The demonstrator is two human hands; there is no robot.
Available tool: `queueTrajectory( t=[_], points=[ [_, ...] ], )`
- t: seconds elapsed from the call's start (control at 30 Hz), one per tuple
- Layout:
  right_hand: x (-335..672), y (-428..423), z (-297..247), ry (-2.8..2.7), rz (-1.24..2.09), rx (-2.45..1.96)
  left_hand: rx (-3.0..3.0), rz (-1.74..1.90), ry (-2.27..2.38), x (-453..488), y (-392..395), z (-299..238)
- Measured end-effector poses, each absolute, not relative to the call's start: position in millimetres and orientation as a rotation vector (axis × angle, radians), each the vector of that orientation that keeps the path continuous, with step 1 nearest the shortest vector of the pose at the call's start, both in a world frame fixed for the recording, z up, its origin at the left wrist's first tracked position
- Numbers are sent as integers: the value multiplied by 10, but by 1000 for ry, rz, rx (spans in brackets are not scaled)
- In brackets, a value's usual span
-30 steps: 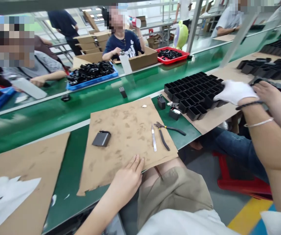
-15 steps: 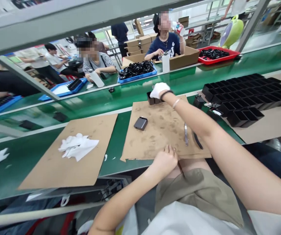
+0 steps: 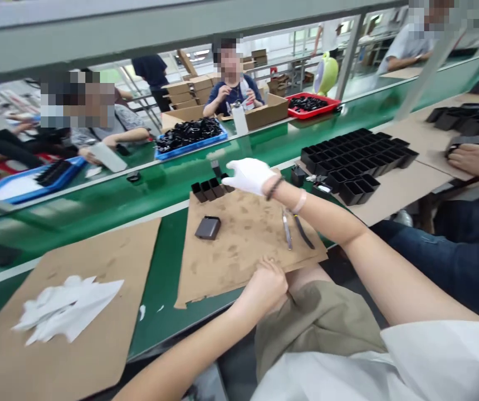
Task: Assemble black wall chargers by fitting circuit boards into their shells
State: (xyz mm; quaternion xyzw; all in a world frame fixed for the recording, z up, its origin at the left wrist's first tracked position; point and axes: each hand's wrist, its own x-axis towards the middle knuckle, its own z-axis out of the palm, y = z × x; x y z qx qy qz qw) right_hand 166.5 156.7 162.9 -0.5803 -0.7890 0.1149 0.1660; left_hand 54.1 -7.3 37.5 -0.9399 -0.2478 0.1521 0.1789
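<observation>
My right hand (image 3: pixel 248 175), in a white glove, reaches out over the far edge of a brown cardboard mat (image 3: pixel 243 245), fingers spread, holding nothing. Just left of it a short row of black open boxes (image 3: pixel 208 189) sits on the mat's far edge. My bare left hand (image 3: pixel 265 284) rests curled on the mat's near edge. A dark grey block (image 3: pixel 208 228) lies on the mat, and a blade (image 3: pixel 286 229) and black pliers (image 3: pixel 303 231) lie under my right forearm.
A large batch of black boxes (image 3: pixel 356 156) stands on cardboard to the right, where another person's hand (image 3: pixel 473 160) works. White gloves (image 3: pixel 66 307) lie on a cardboard mat at left. The green conveyor belt (image 3: pixel 97 195) runs behind, with people and part bins across it.
My right hand brought a few black boxes from the batch on the right to the mat's far edge and let them go. My left hand curled at the near edge.
</observation>
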Motion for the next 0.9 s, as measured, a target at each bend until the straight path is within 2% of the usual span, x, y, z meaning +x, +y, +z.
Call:
queueTrajectory(
  t=[0.17, 0.33, 0.53, 0.7, 0.9],
  points=[
    [3237, 952, 1540, -1748, 29, -2261, -2707, 380, -604, 446, 2, 446],
    [4146, 687, 1159, -1609, 130, -2545, -2780, 432, -700, 464, 18, 485],
    [4111, 790, 936, -1564, 139, -2601, -2792, 468, -786, 588, 0, 544],
    [3944, 630, 1247, -1516, -9, -2568, -2786, 481, -812, 597, -41, 562],
    [3255, 901, 1700, -1812, -79, -2114, -2820, 436, -941, 619, -112, 509]
  ],
)
